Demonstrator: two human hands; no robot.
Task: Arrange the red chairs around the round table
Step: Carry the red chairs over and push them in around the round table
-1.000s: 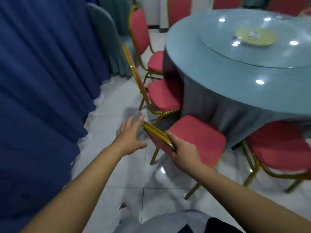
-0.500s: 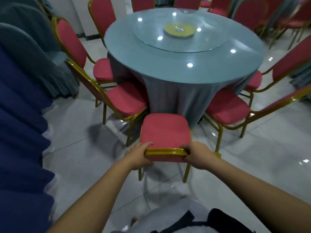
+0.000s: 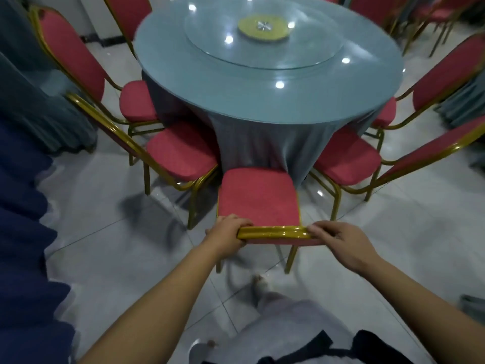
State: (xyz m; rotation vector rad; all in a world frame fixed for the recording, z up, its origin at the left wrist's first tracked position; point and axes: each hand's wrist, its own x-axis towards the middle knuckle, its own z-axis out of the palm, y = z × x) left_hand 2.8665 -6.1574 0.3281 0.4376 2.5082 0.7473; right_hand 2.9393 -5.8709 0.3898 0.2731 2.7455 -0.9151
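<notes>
A red chair [image 3: 258, 197] with a gold frame stands right in front of me, its seat pointing at the round table [image 3: 262, 95]. My left hand [image 3: 228, 236] grips the left end of its gold top rail. My right hand [image 3: 338, 241] holds the right end of the rail, fingers curled over it. The table has a grey-blue cloth and a glass turntable [image 3: 263, 35]. Other red chairs ring it: two on the left [image 3: 181, 153] [image 3: 136, 101], two on the right [image 3: 346, 160] [image 3: 385, 112].
Dark blue drapery [image 3: 23, 219] hangs close on my left, grey-green cloth [image 3: 34, 101] behind it. More red chairs [image 3: 433, 17] stand at the back right. Glossy white floor tiles [image 3: 393, 245] lie open to my right. My own foot [image 3: 261, 285] is under the chair's back.
I have swung round behind the chair and my left hand has taken hold of the rail. The chair now faces the table squarely and sits closer to it.
</notes>
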